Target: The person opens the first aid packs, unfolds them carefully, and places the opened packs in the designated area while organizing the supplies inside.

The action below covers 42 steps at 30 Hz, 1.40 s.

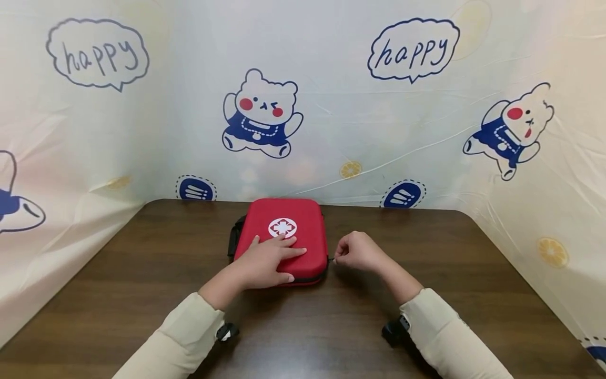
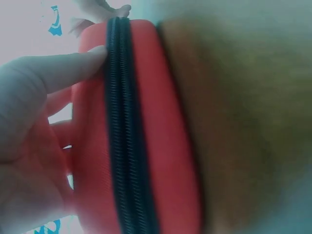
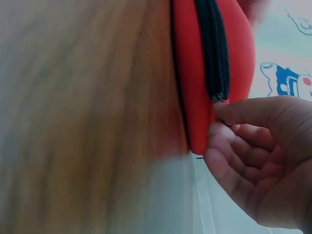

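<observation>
A red first-aid case point(image 1: 303, 213) with a white cross emblem lies closed on the table. My left hand point(image 1: 267, 261) rests on its lid with the fingers spread, the thumb near the front edge. In the left wrist view that thumb reaches the black zipper point(image 2: 127, 146) running along the side. At the case's right side, my right hand point(image 1: 358, 251) pinches a small zipper pull point(image 1: 331, 260) between thumb and curled index finger. The right wrist view shows the zipper slider point(image 3: 219, 97) right at those fingertips, the pull itself mostly hidden by them.
The case stands on a dark brown wooden table point(image 1: 142, 295), with a black strap handle point(image 1: 234, 237) on its left side. Behind the table hangs a pale curtain point(image 1: 326, 121) printed with bears. Small black devices point(image 1: 396, 331) are worn at both wrists.
</observation>
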### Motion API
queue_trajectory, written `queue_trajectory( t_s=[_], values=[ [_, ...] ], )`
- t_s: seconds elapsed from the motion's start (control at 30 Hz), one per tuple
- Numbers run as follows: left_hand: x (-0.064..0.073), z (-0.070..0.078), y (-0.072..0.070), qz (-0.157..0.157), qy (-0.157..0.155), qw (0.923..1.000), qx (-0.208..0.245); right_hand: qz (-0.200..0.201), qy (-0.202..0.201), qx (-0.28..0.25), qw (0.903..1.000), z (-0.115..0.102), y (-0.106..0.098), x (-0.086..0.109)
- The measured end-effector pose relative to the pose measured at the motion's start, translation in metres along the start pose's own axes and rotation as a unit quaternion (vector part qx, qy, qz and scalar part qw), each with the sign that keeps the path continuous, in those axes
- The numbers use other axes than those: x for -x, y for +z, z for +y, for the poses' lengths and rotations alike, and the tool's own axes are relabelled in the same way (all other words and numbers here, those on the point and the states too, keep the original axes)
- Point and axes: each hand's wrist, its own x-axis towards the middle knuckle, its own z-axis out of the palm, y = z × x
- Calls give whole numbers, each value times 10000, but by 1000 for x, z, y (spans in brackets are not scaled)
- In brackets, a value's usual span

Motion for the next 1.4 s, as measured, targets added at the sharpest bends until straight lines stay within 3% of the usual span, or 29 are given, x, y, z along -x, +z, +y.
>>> queue_trajectory(
  t_s=[0.17,0.33,0.5,0.83,1.0,1.1,1.23,1.4],
  values=[
    [8,-11,6,223,240,9992,243,-318,295,-563,9975,2,2,0],
    [18,-19,3,606,550,9945,652,-503,189,-821,9952,3,1,0],
    [27,-28,-5,986,450,9878,1115,-691,58,-787,9945,5,-3,1],
    [36,-50,-15,1890,-516,9666,1655,-448,262,-1102,9926,4,-3,3],
    [35,-62,-15,2081,-1164,9515,1945,-414,352,-1449,9880,-3,-1,4],
    [33,-70,-14,2039,-1680,9356,2340,-440,339,-1630,9851,-6,0,4],
    [32,-81,-13,1804,-2294,9069,3040,-455,455,-1921,9793,-10,2,4],
    [32,-91,-10,1189,-2577,8889,3596,-422,640,-2132,9740,-17,5,3]
  ],
)
